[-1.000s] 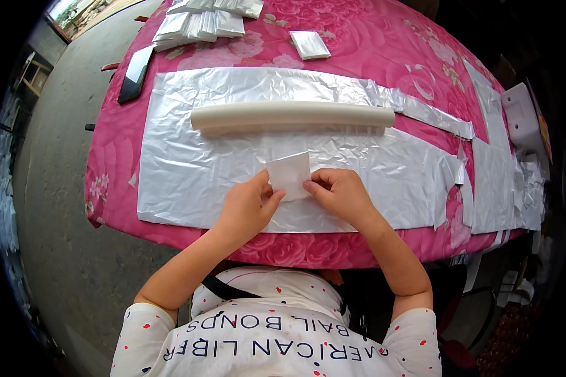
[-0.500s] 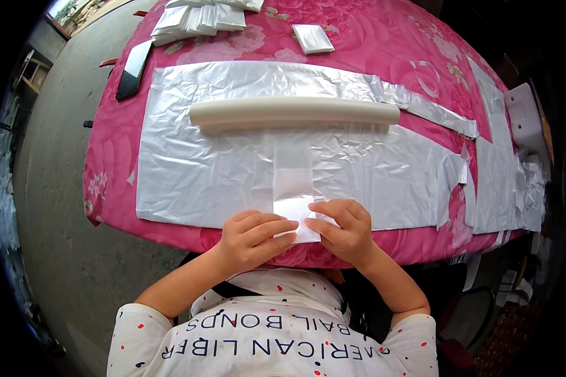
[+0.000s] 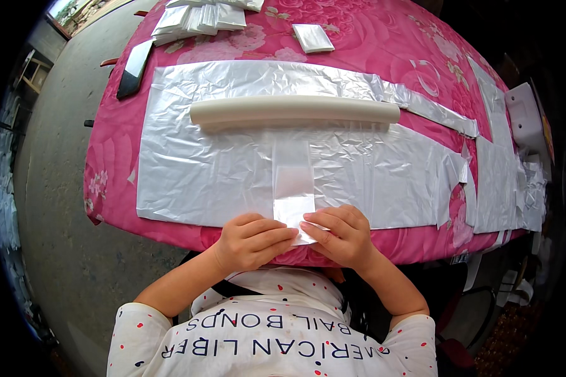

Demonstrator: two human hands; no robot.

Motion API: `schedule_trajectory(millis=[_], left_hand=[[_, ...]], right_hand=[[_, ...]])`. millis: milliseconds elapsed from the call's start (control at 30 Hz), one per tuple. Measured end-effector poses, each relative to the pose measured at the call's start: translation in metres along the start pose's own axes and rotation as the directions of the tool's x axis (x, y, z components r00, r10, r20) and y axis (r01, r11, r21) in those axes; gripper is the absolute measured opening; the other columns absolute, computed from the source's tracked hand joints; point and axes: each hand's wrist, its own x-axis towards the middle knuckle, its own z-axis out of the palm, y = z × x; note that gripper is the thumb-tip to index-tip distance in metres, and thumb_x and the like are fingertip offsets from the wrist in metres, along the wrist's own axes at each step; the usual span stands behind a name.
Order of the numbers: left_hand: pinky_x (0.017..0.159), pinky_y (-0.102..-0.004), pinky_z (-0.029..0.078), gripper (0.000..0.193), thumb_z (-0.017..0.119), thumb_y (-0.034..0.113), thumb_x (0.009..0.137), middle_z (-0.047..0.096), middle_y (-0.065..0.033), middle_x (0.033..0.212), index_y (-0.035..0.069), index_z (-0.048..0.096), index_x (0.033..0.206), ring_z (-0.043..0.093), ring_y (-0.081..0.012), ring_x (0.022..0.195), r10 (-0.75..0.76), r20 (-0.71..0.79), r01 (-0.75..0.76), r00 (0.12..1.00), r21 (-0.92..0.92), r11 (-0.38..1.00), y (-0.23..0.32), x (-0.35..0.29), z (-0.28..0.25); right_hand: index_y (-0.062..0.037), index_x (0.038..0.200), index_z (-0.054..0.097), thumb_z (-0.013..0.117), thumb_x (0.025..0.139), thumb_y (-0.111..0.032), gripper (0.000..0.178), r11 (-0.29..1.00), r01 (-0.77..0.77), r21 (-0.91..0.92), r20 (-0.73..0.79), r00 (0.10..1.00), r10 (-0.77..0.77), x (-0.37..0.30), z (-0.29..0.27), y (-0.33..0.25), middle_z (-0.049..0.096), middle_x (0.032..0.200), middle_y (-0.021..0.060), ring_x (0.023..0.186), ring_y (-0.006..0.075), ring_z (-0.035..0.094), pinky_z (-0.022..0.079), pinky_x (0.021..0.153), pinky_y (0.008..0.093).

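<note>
At the table's near edge my left hand and my right hand close in from either side on a narrow folded white plastic bag. Thumbs and fingers of both pinch its near end. The folded bag lies lengthwise, its far part reaching up toward a pale roller tube. Under it spreads a stack of flat, crinkled white plastic bags. The tube rests crosswise on that stack, apart from both hands.
A pink flowered cloth covers the table. Far left are a pile of folded bags and a phone; a single folded packet lies far centre. More plastic sheets and a white plastic piece lie at the right.
My right hand has shifted slightly nearer and to the left, closing on the folded bag's near end. The left hand has barely moved; the tube stays put.
</note>
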Motion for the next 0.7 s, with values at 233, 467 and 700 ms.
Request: schedule_trajectory(millis=[233,467,700], left_hand=[[0.078,-0.0305,0.051,0.025,0.065,0.014,0.071,0.064,-0.0041,0.1,0.007,0.064,0.096,0.063,-0.0173,0.089,-0.072,0.121,0.082,0.99,-0.086,0.993,0.001,-0.004,0.0],[0.089,-0.0335,0.047,0.028,0.057,0.012,0.077,0.063,-0.0036,0.107,0.008,0.063,0.104,0.061,-0.0156,0.096,-0.124,0.251,0.12,0.96,0.03,0.992,-0.007,-0.026,-0.002],[0.087,-0.0339,0.046,0.025,0.061,0.011,0.075,0.066,-0.0036,0.098,0.009,0.065,0.099,0.064,-0.0163,0.088,-0.169,0.214,0.172,0.962,0.003,0.985,-0.007,-0.02,-0.003]], right_hand=[[-0.0088,0.086,0.066,0.063,0.069,-0.011,0.018,0.999,0.03,0.034,0.104,0.994,-0.033,-0.002,-0.006,-0.004,0.064,0.097,0.0007,0.088,0.0151,0.059,0.045,0.072,0.0282],[-0.0084,0.092,0.065,0.064,0.069,-0.011,0.022,0.997,-0.019,0.074,0.157,0.988,0.007,-0.006,-0.002,-0.003,0.064,0.096,0.002,0.089,0.0159,0.06,0.045,0.071,0.0281],[-0.0105,0.091,0.067,0.068,0.064,-0.007,0.027,0.984,-0.129,0.122,0.153,0.982,0.109,-0.01,0.008,0.009,0.066,0.093,0.0005,0.077,0.0173,0.06,0.047,0.063,0.0286]])
